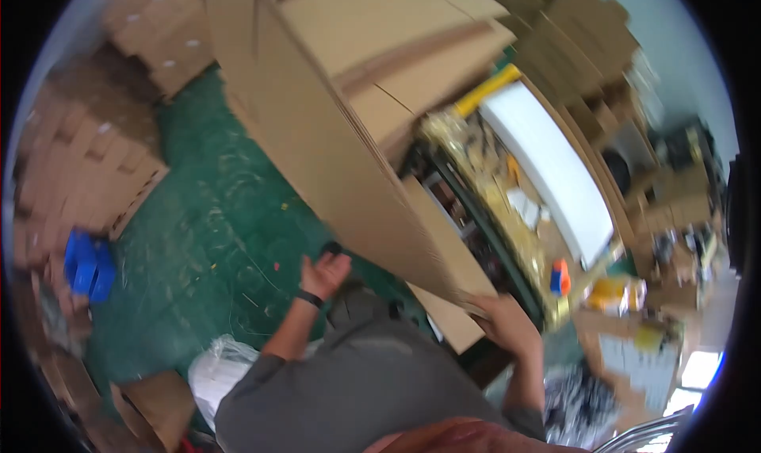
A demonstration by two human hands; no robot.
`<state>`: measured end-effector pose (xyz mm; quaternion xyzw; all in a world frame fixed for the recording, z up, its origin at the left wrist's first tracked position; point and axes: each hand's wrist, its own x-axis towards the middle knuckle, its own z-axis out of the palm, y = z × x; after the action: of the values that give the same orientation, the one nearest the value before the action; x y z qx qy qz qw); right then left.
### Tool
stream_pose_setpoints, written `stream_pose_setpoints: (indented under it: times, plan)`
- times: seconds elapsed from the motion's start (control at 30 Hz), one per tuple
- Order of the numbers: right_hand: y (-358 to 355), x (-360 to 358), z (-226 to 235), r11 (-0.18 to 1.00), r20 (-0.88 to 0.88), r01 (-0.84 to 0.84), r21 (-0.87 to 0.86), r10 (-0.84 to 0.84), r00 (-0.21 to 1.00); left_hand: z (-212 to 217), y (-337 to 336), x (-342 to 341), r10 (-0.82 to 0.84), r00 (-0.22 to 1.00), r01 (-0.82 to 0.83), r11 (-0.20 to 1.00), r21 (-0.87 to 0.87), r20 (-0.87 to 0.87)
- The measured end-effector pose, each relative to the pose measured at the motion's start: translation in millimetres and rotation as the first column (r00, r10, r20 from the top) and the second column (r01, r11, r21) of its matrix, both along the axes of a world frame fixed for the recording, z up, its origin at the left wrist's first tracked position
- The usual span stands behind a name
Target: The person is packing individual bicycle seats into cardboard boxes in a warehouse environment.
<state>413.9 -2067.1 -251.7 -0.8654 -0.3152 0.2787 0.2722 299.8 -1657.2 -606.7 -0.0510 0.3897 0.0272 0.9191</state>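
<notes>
A big brown cardboard box (pixel 341 136) with loose open flaps is tilted above the green floor (pixel 214 215) and fills the upper middle of the view. My right hand (pixel 503 317) grips the box's lower flap near its corner. My left hand (pixel 323 275), with a dark band on the wrist, is spread open just below the box's long lower edge, palm toward it; whether it touches is unclear. My grey sleeves and shirt fill the bottom centre.
Stacks of flattened cardboard (pixel 87 168) and a blue crate (pixel 87 267) stand at the left. A white bag (pixel 214 370) and a small open carton (pixel 154 405) lie at the lower left. On the right are a white foam slab (pixel 555 168) and a cluttered bench (pixel 507 215).
</notes>
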Motion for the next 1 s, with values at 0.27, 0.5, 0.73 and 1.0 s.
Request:
stream_pose_setpoints:
  times: [0.27, 0.5, 0.73, 1.0]
  plan:
    - [-353, -144, -126, 0.953, 0.18, 0.198, -0.228, -0.158, 0.971, 193, -120, 29, 0.104, 0.981, -0.195, 0.461, 0.866, 0.165]
    - [-445, -163, -225, 0.952, -0.008, -0.001, -0.306, -0.002, 1.0, 144, -119, 13, 0.238, 0.843, 0.421, 0.268, 0.866, -0.483]
    - [-449, -176, -240, 0.972, -0.348, 0.214, -0.094, -0.233, 0.908, 116, -109, -58, 0.199, 0.962, 0.113, 0.342, 0.933, -0.189]
    - [-388, -161, -113, 0.852, 0.109, 0.366, -0.374, -0.351, 0.93, 145, -55, -47, -0.267, 0.879, 0.43, 0.089, 0.898, -0.395]
